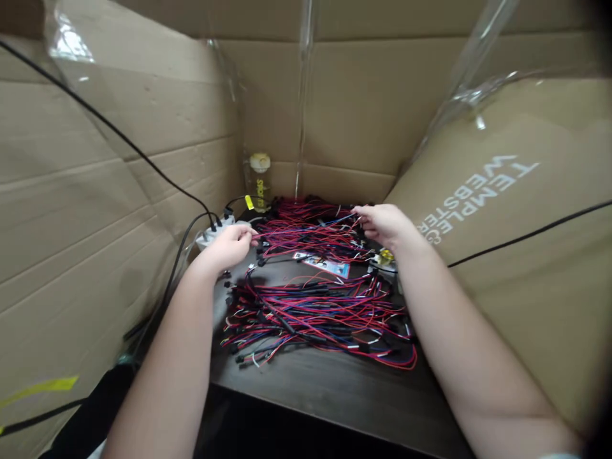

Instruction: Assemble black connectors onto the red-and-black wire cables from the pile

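Between my two hands stretches a thin wire harness (306, 227) of red and blue strands. My left hand (233, 243) pinches its left end, close to a white power strip (215, 233). At the other end my right hand (382, 223) has its fingers closed on the wires. Directly beneath lies the back pile of red, blue and black wire harnesses (306, 245). A second, similar front pile (315, 315) spreads across the dark table nearer to me. The wire tips inside my fingers are hidden.
Cardboard walls (354, 102) enclose the table (306, 376) at the back and sides. A clear bottle with yellow lettering (259, 182) stands in the back left corner. A printed card (325, 263) lies between the piles. Black cables (119, 135) cross both sides.
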A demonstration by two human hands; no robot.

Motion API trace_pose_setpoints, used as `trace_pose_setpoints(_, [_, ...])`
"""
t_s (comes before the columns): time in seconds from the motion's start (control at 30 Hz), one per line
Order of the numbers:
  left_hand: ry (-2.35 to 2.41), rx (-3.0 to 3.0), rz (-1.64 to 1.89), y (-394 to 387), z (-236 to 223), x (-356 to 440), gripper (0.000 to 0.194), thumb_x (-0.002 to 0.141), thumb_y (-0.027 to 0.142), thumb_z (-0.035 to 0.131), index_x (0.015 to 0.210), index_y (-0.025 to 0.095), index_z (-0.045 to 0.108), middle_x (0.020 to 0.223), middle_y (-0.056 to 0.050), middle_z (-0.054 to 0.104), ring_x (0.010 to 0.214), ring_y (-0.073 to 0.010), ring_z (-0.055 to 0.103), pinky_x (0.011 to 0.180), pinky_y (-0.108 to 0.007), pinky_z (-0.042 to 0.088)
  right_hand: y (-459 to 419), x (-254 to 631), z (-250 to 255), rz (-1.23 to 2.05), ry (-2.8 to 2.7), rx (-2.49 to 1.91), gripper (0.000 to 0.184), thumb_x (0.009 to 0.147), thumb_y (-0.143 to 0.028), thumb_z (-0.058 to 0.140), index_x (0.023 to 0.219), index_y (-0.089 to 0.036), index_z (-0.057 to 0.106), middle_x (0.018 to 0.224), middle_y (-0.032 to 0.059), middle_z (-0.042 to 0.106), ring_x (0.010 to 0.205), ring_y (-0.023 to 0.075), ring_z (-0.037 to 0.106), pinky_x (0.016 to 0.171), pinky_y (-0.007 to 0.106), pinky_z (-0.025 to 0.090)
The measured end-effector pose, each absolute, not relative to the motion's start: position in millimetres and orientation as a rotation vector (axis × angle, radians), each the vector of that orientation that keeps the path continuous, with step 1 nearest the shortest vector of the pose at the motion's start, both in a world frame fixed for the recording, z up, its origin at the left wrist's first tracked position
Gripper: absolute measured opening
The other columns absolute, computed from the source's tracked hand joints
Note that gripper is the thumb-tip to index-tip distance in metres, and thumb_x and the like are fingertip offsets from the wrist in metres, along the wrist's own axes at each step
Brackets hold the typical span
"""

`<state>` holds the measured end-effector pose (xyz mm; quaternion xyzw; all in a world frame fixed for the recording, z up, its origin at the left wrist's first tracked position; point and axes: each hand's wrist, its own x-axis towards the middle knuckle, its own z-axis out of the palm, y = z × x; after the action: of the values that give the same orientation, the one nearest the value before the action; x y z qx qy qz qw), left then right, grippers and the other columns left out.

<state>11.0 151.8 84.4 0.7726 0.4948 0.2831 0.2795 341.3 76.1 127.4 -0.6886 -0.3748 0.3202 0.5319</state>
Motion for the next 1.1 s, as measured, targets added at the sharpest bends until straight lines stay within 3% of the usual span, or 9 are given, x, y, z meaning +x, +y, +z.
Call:
trace_pose_setpoints(0.1, [1.271,2.229,0.698,184.2,74.5,29.6,0.031,0.088,0.026,0.047,0.096,0.019,0.075,0.106,-0.009,0.080,0.095,-0.0231,0.072,0.087,-0.033,0.055,84.2,350.6,108.4,0.766,-0.838,-1.820,0.020,0.100,-0.032,0.064,0.103,-0.012,0.065,0.087,0.0015,0.065,0.067,0.0103,0.061,0.059,0.024,0.053])
trace_pose_setpoints(0.17, [1.248,2.282,0.657,198.1,60.4,39.4,0.030,0.087,0.025,0.049,0.095,0.017,0.077,0.109,-0.011,0.079,0.101,-0.0250,0.072,0.094,-0.035,0.054,86.8,355.0,95.8,0.753,-0.821,-1.938,0.028,0.100,-0.035,0.064,0.117,-0.013,0.065,0.109,0.0074,0.068,0.088,0.0169,0.068,0.075,0.034,0.060])
trace_pose_setpoints(0.27, [1.223,2.361,0.592,208.4,40.3,47.0,0.027,0.087,0.025,0.053,0.096,0.018,0.077,0.111,-0.011,0.079,0.106,-0.0259,0.071,0.100,-0.035,0.051,87.9,360.0,81.0,0.699,-0.844,-2.096,0.034,0.099,-0.036,0.065,0.123,-0.012,0.064,0.119,0.0111,0.067,0.100,0.0214,0.068,0.085,0.040,0.060])
trace_pose_setpoints(0.43, [1.233,2.458,0.503,206.8,33.9,37.1,0.038,0.094,0.042,0.050,0.110,0.018,0.074,0.120,-0.014,0.074,0.114,-0.0281,0.066,0.106,-0.038,0.046,88.4,364.0,74.5,0.495,-0.971,-2.307,0.034,0.091,-0.039,0.074,0.107,-0.010,0.070,0.104,0.0142,0.072,0.091,0.0228,0.070,0.078,0.037,0.059])
trace_pose_setpoints(0.57, [1.276,2.474,0.374,199.6,36.4,23.6,0.067,0.074,0.061,0.073,0.124,0.017,0.067,0.131,-0.017,0.067,0.122,-0.0344,0.062,0.105,-0.042,0.048,86.1,357.5,83.7,0.214,-1.072,-2.412,0.047,0.077,-0.037,0.082,0.108,-0.004,0.072,0.112,0.0289,0.071,0.105,0.0386,0.068,0.081,0.042,0.053])
trace_pose_setpoints(0.67, [1.343,2.475,0.335,198.2,33.3,21.1,0.062,0.068,0.049,0.082,0.119,0.016,0.067,0.128,-0.018,0.066,0.120,-0.0364,0.063,0.103,-0.044,0.049,81.9,345.0,93.0,0.092,-1.186,-2.395,0.035,0.083,-0.036,0.071,0.107,-0.012,0.075,0.113,0.0223,0.073,0.107,0.0363,0.069,0.082,0.039,0.049])
trace_pose_setpoints(0.73, [1.386,2.481,0.383,200.4,31.2,22.5,0.052,0.075,0.038,0.078,0.120,0.015,0.066,0.129,-0.018,0.064,0.122,-0.0345,0.061,0.106,-0.042,0.048,78.8,334.4,98.5,0.090,-1.283,-2.366,0.026,0.085,-0.038,0.068,0.093,-0.016,0.077,0.097,0.0167,0.077,0.095,0.0317,0.071,0.075,0.036,0.048])
trace_pose_setpoints(0.87, [1.388,2.480,0.478,209.2,29.5,26.8,0.037,0.083,0.024,0.069,0.119,0.014,0.067,0.125,-0.016,0.068,0.121,-0.0296,0.063,0.108,-0.037,0.046,70.9,307.7,107.9,0.149,-1.496,-2.282,0.033,0.086,-0.044,0.065,0.071,-0.017,0.074,0.067,0.0111,0.071,0.067,0.0241,0.067,0.059,0.033,0.041])
trace_pose_setpoints(1.1, [1.340,2.421,0.504,219.5,24.9,27.3,0.032,0.078,0.022,0.074,0.110,0.015,0.075,0.108,-0.013,0.075,0.103,-0.0278,0.070,0.094,-0.034,0.053,39.6,223.6,103.7,0.125,-1.837,-2.005,0.025,0.090,-0.038,0.058,0.080,-0.021,0.074,0.081,0.0082,0.076,0.071,0.0208,0.066,0.063,0.031,0.040])
